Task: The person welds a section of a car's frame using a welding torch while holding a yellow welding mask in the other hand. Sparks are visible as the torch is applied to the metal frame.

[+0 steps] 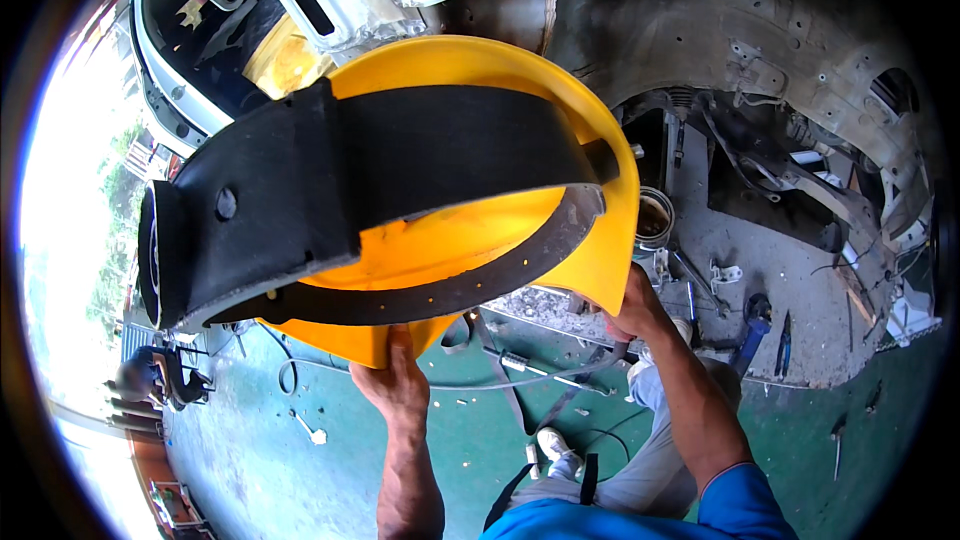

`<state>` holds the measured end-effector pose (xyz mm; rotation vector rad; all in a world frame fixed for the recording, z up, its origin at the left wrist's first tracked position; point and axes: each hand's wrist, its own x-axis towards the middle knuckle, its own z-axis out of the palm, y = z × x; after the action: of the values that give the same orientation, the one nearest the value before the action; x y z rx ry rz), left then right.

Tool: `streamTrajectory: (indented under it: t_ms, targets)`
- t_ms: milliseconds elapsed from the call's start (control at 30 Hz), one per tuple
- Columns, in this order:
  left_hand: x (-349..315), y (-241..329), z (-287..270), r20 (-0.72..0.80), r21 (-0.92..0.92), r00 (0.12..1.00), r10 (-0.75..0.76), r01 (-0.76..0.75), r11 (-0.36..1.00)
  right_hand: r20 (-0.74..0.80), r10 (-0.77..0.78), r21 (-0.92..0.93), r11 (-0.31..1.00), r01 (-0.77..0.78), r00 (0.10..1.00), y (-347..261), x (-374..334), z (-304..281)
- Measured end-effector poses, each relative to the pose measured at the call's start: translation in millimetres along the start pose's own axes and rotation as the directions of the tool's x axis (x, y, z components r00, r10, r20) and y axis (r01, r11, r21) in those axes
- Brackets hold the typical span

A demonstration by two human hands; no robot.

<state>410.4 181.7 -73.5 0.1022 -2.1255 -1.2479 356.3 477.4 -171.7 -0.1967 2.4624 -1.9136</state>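
Note:
A yellow welding mask [480, 52] with a wide black headband [450, 135] fills the middle of the view, close up. Its hollow inside faces me, and a round black knob [158, 255] sits at the band's left end. My left hand [398, 390] is closed on the mask's lower edge, thumb over the yellow shell. At the lower right corner, my right hand [636, 312] grips the rim; its fingers are partly hidden behind the shell.
A stripped vehicle body [680, 15] arches across the back. On the grey platform [820, 340] lie a blue-handled power tool [755, 325], pliers [783, 343], wrenches and a can [655, 218]. A hose [340, 368] crosses the green floor. Another person [145, 378] is at far left.

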Motion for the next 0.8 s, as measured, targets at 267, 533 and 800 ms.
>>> streamTrajectory:
  t_ms: [267,533,800]
  targets:
    - [-8,-26,-21,-0.034,-0.028,0.998,-0.052,0.051,0.998,-0.028,-0.017,0.116,0.993,0.021,0.999,0,-4,6]
    - [-26,-58,-52,-0.221,-0.027,0.96,-0.169,0.167,0.986,-0.023,0.046,0.105,0.994,-0.044,0.999,-8,-9,15]
    - [-23,-64,-55,-0.228,-0.038,0.96,-0.162,0.158,0.987,-0.054,0.041,0.099,0.994,-0.035,0.998,-5,-8,26]
